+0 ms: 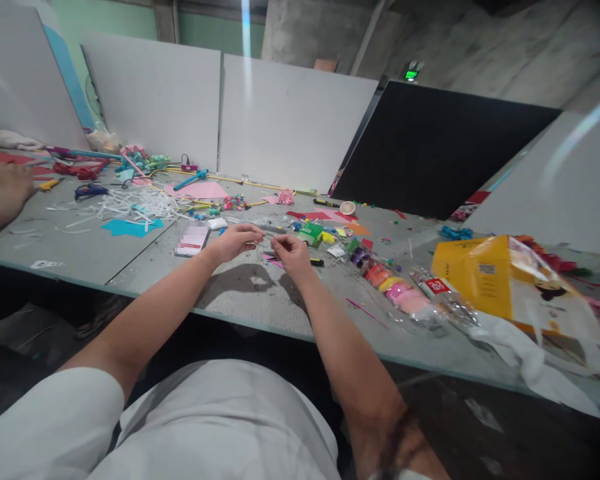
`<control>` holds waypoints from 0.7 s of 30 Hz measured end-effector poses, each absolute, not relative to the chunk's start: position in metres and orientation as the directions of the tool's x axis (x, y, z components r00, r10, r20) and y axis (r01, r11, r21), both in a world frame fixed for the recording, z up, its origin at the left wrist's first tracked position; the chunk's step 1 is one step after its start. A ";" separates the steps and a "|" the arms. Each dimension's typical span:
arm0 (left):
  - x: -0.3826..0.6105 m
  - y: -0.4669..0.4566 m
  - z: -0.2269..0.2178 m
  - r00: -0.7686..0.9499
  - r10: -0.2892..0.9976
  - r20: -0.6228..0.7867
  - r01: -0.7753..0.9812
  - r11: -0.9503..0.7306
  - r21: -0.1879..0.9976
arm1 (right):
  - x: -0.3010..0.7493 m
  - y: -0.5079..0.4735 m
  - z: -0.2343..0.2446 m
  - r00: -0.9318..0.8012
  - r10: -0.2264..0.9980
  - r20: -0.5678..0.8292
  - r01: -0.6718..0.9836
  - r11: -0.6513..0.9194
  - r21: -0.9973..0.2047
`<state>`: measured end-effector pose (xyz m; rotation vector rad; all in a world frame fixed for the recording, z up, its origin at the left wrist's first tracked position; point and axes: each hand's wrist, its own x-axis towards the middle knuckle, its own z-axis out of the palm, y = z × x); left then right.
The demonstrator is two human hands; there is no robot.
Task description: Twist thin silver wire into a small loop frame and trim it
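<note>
Both hands are raised over the grey table (175, 293), fingertips almost meeting. My left hand (236, 242) is closed in a pinch, and a tiny pale thing between its fingertips is too small to name. Opposite it, my right hand (293, 255) also pinches, with its thumb and finger together on something I cannot make out. Just beyond the right hand lies a green box (310, 233) beside a yellow lump. A dark-handled tool (317, 262) is partly hidden behind that hand. By my left wrist a phone (193, 240) lies flat.
White paper strips (140, 203) and a blue paper piece (133, 227) lie to the left. At right are a pack of coloured material (385, 280), a clear bottle (443, 293) and a yellow bag (473, 273). Another person's hand (11, 183) is far left. White panels (290, 120) stand behind.
</note>
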<state>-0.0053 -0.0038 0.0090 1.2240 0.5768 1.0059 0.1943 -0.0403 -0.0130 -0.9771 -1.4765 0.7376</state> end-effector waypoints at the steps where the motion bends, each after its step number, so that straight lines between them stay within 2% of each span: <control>1: -0.005 -0.003 0.008 0.467 0.870 0.157 -0.319 0.001 0.948 | 0.194 -0.041 -0.013 0.015 0.883 0.470 0.168 0.461 -0.871; 10: -0.005 -0.006 0.006 0.487 0.836 0.252 -0.318 -0.099 0.943 | 0.191 -0.044 -0.010 0.033 0.877 0.480 0.127 0.473 -0.872; 21: -0.004 -0.012 0.008 0.545 0.755 0.364 -0.187 -0.314 0.931 | 0.190 -0.043 -0.011 -0.021 0.920 0.392 0.098 0.393 -0.914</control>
